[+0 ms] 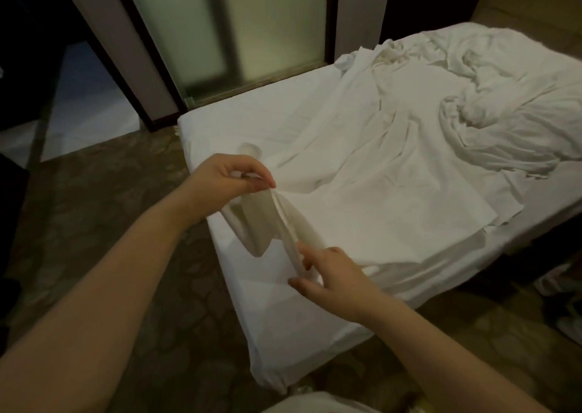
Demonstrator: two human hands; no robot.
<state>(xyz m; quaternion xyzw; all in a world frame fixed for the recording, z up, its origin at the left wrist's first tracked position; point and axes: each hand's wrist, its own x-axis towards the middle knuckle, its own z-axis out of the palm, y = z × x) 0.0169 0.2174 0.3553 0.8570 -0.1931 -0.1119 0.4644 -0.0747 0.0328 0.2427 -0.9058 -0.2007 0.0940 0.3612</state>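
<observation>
Two hands hold one hem (285,223) of a white sheet (362,198) taut above the near left corner of the bed (283,318). The left hand (230,176) is the higher one, its thumb and curled fingers pinching the upper end of the hem. Its fingertips tuck under, so how many actually grip the cloth cannot be told. The right hand (333,275) is lower and closer to the camera and nips the lower end between thumb and forefinger, with its remaining fingers hidden behind the fold. Between them the hem runs as a narrow stretched strip, and a loose flap hangs beside it in shadow.

From the hands the sheet spreads in flat layers across the middle of the bed toward its right edge, where the lower layers poke out. How many layers lie there is hard to make out.

At the far right corner sits a heap of crumpled bedding (491,113), its end cut off by the frame. Patterned carpet (126,255) surrounds the bed, and frosted glass panels (267,18) stand beyond its far edge. Pale shapes on the floor at the right border are too dim to identify.
</observation>
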